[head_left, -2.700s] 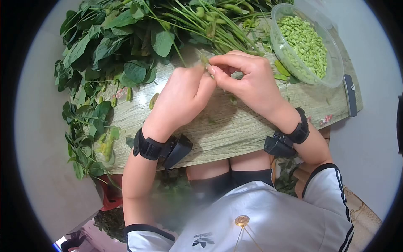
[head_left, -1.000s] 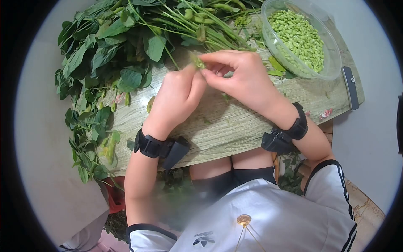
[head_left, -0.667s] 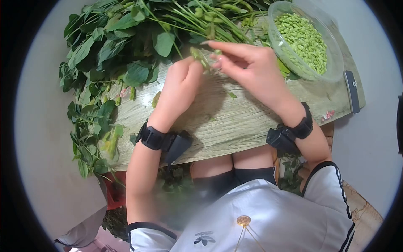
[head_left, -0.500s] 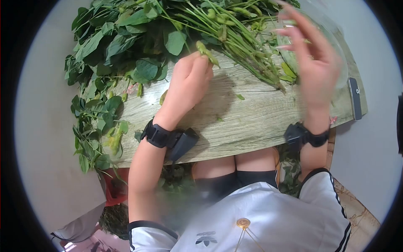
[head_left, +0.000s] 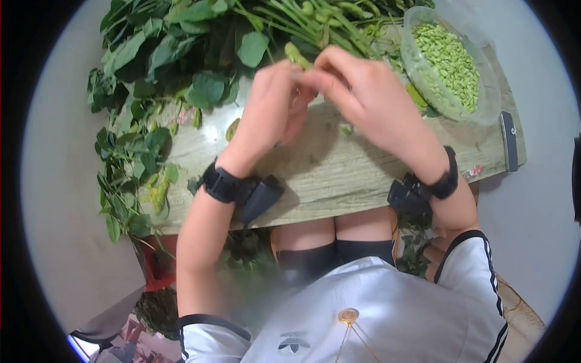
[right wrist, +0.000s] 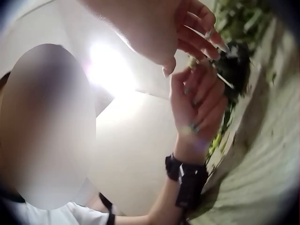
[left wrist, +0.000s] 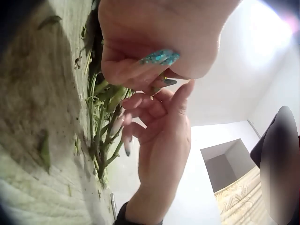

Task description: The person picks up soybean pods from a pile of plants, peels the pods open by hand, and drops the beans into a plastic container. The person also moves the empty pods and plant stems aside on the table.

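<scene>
In the head view a green bean pod (head_left: 296,55) sticks up between the two hands, above the table (head_left: 339,181). My left hand (head_left: 270,109) grips the pod, its fingers curled; the left wrist view shows glittery blue nails folded inward. My right hand (head_left: 375,100) meets the left at the pod, thumb and forefinger close to it, other fingers loosely bent in the left wrist view. Whether the right fingertips pinch the pod is blurred. At the upper right stands a clear round container (head_left: 487,112) holding shelled green beans (head_left: 448,63).
Leafy stalks (head_left: 206,91) with pods cover the table's back and left side. A dark flat object (head_left: 509,142) lies at the right edge. Loose pods (head_left: 197,117) lie left of the hands. A red container (head_left: 158,263) stands below the table at the left.
My right hand has come back from over the container to the left hand. The left hand still grips a pod and has shifted slightly.
</scene>
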Tool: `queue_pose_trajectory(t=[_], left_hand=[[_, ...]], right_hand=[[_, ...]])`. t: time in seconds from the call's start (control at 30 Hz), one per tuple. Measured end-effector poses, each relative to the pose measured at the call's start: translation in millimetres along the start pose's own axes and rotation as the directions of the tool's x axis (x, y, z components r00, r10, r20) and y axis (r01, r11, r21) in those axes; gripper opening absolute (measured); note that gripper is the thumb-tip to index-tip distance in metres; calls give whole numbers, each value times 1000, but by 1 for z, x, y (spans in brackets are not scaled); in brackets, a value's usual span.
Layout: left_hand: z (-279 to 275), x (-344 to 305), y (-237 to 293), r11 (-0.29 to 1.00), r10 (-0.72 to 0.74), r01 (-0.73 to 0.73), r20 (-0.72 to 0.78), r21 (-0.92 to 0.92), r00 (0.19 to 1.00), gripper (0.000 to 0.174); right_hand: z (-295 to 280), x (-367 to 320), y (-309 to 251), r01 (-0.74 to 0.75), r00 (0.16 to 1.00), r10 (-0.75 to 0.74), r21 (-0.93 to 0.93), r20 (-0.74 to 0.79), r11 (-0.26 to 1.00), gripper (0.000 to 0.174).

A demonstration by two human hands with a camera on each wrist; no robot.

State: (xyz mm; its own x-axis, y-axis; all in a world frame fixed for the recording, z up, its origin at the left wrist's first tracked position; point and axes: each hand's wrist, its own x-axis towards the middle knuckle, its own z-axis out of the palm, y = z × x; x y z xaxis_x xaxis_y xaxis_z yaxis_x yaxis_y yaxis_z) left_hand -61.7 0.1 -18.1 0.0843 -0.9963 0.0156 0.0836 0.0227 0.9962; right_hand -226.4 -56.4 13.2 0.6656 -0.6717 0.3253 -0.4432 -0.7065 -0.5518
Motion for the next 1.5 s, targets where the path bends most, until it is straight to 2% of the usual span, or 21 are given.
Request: queue_pose_trajectory(t=[0.1, 0.13, 0.2, 0.23, 0.27, 0.3, 0.33, 0.43, 0.5, 0.57, 0.67, 0.73, 0.8, 0.9, 1.07, 1.1, 1.17, 1.2, 1.27, 1.4, 1.5], left_hand=[[-6, 4, -1, 978, -65, 85, 109, -189, 992, 38], [-5, 4, -1, 955, -109, 135, 111, -266, 988, 38], [-2, 0, 1, 979, -158, 169, 102, -110, 982, 44], [-6, 2, -4, 975, -178, 190, 108, -113, 978, 46], [-7, 3, -8, 972, -194, 208, 117, -114, 974, 47], [1, 3, -1, 943, -190, 203, 74, -265, 979, 51], [2, 1, 2, 939, -198, 210, 73, -271, 978, 51], [-1, 3, -1, 992, 14, 7, 165, -123, 986, 54], [1, 1, -3, 994, 46, -31, 142, -107, 989, 54], [0, 4, -8, 988, 121, -104, 157, -110, 980, 55], [0, 2, -6, 983, 174, -159, 174, -93, 969, 54], [-1, 0, -4, 983, 165, -143, 211, -113, 964, 53], [0, -2, -3, 979, 167, -132, 234, -157, 958, 53], [-1, -4, -1, 981, 186, -162, 276, -110, 943, 52], [-1, -3, -4, 973, 218, -190, 246, -131, 944, 53], [3, -5, -5, 978, 159, -133, 165, -163, 973, 54], [10, -5, -3, 979, 57, -48, 40, -199, 998, 58], [-22, 6, 2, 956, 100, 50, 480, -289, 872, 54], [8, -4, -6, 983, 133, -111, 146, -148, 980, 53], [3, 0, -5, 983, 121, -82, 241, -166, 963, 58], [6, -4, 1, 975, 13, 31, 196, -219, 981, 56]], right_hand=[[22, 5, 15, 102, 987, -66, 245, -149, 964, 31], [23, 2, 13, 94, 991, -64, 256, -120, 962, 31], [24, -5, 9, 93, 988, -75, 135, -132, 986, 29], [32, -6, 16, 160, 972, -151, 33, -179, 987, 26], [34, -5, 17, 155, 975, -146, 43, -168, 987, 26], [32, -2, 16, 138, 981, -116, 139, -156, 981, 21], [29, -1, 14, 118, 986, -86, 230, -143, 966, 18], [27, -2, 13, 52, 994, -21, 308, -103, 950, 19], [21, -4, 3, -78, 996, 88, 436, -3, 897, 22], [22, -5, 5, -101, 995, 94, 507, 40, 856, 23], [22, -3, 8, -133, 991, 102, 610, 86, 781, 26], [21, -4, 12, -153, 987, 56, 749, 154, 644, 28], [24, 0, 20, -173, 984, 84, 757, 155, 631, 28], [25, 1, 28, -134, 988, 7, 849, 151, 511, 28], [27, 4, 45, -135, 984, -44, 878, 174, 458, 27], [30, 3, 46, -129, 977, -95, 884, 191, 449, 25], [31, 2, 48, -151, 978, -62, 877, 201, 457, 24], [29, 1, 45, -177, 977, -24, 867, 212, 465, 23], [29, -3, 36, -165, 983, -9, 895, 186, 415, 24], [25, -4, 36, -202, 973, -52, 944, 223, 261, 26], [21, -5, 29, -207, 974, -30, 934, 225, 292, 28]])
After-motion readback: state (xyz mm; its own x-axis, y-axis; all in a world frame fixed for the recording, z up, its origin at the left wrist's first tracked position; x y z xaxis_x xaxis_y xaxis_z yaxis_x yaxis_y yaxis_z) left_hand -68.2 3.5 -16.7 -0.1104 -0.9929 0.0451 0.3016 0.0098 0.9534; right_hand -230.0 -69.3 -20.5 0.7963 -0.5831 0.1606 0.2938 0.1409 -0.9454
